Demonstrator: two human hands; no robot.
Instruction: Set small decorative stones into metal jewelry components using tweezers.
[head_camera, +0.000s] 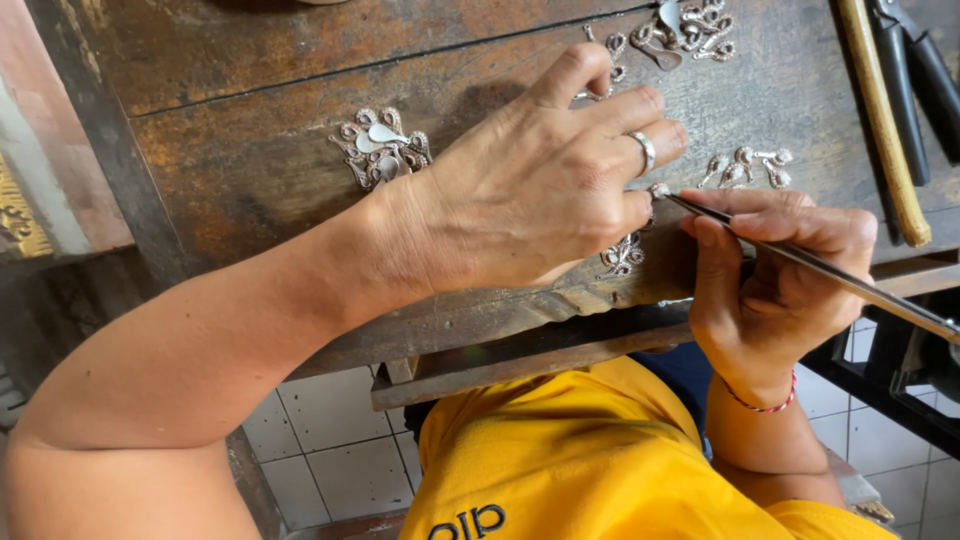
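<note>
Tweezers sit clamped in right hand; left hand pins silver filigree piece.

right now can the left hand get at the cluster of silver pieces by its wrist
Probably yes. The silver filigree cluster lies uncovered on the wooden bench, just beside the left hand. That hand is pressing down another small piece, so it would have to let go.

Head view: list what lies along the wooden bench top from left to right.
Cluster of silver filigree pieces with small spoon shapes → left hand wearing a silver ring → right hand holding a thin metal tool → long yellowish wooden handle → dark metal pliers.
</note>
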